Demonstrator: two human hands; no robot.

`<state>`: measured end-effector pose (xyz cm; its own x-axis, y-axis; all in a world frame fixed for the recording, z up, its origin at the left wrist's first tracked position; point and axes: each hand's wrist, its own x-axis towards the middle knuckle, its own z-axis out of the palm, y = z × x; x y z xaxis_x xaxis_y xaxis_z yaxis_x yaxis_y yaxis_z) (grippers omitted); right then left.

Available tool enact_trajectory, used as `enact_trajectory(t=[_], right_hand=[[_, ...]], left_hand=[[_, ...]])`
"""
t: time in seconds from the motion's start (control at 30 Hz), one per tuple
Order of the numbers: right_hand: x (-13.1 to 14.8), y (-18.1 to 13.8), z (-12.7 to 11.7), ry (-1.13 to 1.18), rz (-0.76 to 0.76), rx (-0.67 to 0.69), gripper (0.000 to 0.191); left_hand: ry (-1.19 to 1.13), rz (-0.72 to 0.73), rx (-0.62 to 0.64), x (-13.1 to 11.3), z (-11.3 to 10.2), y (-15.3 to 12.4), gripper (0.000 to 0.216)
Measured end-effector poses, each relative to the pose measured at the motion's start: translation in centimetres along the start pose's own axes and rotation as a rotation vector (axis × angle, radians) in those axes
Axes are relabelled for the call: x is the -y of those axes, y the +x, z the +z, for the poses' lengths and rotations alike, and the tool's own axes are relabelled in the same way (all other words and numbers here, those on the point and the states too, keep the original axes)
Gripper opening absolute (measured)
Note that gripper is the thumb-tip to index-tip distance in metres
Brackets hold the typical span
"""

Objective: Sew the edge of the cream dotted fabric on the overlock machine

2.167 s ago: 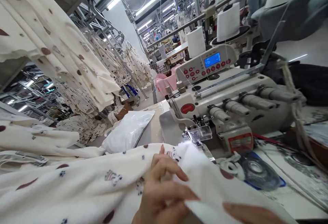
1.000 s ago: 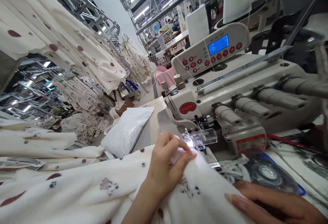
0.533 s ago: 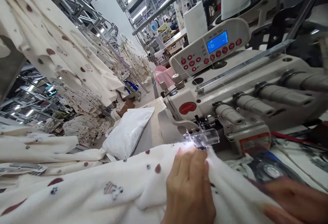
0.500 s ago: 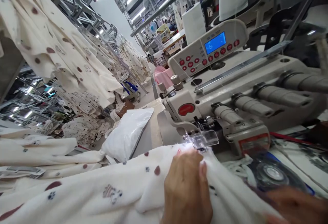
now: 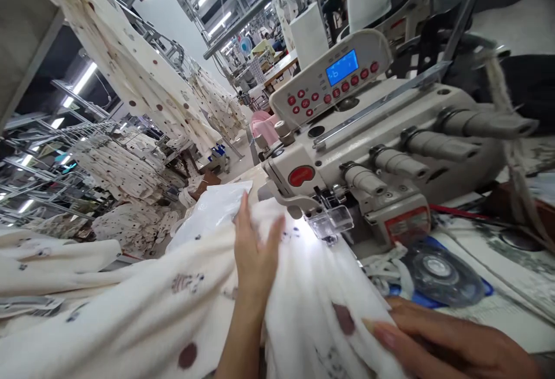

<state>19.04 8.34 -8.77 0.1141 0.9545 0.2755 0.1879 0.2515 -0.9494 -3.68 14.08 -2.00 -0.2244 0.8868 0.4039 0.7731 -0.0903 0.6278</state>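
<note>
Cream fleece fabric (image 5: pixel 312 304) printed with brown spots and little animal figures spreads across the front and under the needle area of an overlock sewing machine (image 5: pixel 277 170). My left hand (image 5: pixel 256 257) lies on the fabric left of the needle, its thumb and fingers apart. Lower right, my right hand (image 5: pixel 451 335) pinches the fabric's right edge between thumb and fingers. A clear plastic guard (image 5: pixel 336 221) sits over the stitching spot, where a lamp lights the cloth. The needle itself is hard to make out.
Beyond my left hand lies a white plastic bag (image 5: pixel 208 208). A tape roll in a round clear case (image 5: pixel 442 269) rests right of the machine. Two white thread cones (image 5: pixel 310 35) stand behind the control panel (image 5: pixel 342 69). Printed fabric (image 5: pixel 143 72) hangs at the left.
My left hand has moved left from beside the guard and its fingers have spread. My right hand has come further into view, holding the fabric edge. The camera view has shifted.
</note>
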Motion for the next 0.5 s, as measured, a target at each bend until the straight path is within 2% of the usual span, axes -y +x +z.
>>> enact_trajectory(t=[0.07, 0.1, 0.13, 0.17, 0.2, 0.23, 0.3, 0.33, 0.37, 0.4, 0.43, 0.47, 0.5], right_hand=[[0.2, -0.3, 0.1, 0.005, 0.01, -0.008, 0.037], [0.3, -0.6, 0.2, 0.006, 0.016, -0.005, 0.037], [0.4, -0.8, 0.1, 0.007, 0.02, 0.008, 0.037], [0.5, -1.0, 0.1, 0.011, 0.021, 0.033, 0.036], [0.6, -1.2, 0.0, 0.022, 0.014, 0.074, 0.035], [0.7, -1.4, -0.1, 0.038, -0.001, 0.124, 0.035], [1.0, -1.8, -0.4, 0.074, -0.039, 0.217, 0.033], [1.1, -2.1, -0.5, 0.089, -0.055, 0.253, 0.03], [1.2, -2.6, -0.6, 0.099, -0.07, 0.288, 0.026], [1.2, -3.1, -0.8, 0.103, -0.084, 0.323, 0.022], [1.1, -3.8, -1.0, 0.104, -0.1, 0.355, 0.018], [0.8, -4.7, -1.1, 0.108, -0.124, 0.38, 0.016], [0.4, -5.6, -1.3, 0.112, -0.147, 0.394, 0.015]], left_hand=[[-0.106, -0.118, 0.288, 1.2, -2.4, -4.0, 0.087], [-0.09, -0.155, 0.411, 1.7, -3.9, -5.0, 0.079], [-0.022, -0.171, 0.488, 2.2, -5.5, -5.3, 0.061], [0.086, -0.156, 0.491, 2.5, -7.0, -4.7, 0.043], [0.221, -0.111, 0.421, 2.7, -8.3, -3.5, 0.03], [0.365, -0.034, 0.269, 2.5, -9.4, -2.1, 0.029], [0.599, 0.211, -0.102, 1.5, -10.4, 0.1, 0.046], [0.635, 0.349, -0.229, 0.6, -10.1, 0.3, 0.055], [0.602, 0.474, -0.274, -0.3, -9.3, -0.4, 0.059], [0.503, 0.559, -0.241, -1.3, -8.0, -1.9, 0.059], [0.35, 0.6, -0.154, -2.2, -6.5, -4.0, 0.054], [0.17, 0.515, 0.02, -2.8, -4.8, -6.6, 0.05], [-0.021, 0.325, 0.182, -3.2, -3.1, -9.4, 0.053]])
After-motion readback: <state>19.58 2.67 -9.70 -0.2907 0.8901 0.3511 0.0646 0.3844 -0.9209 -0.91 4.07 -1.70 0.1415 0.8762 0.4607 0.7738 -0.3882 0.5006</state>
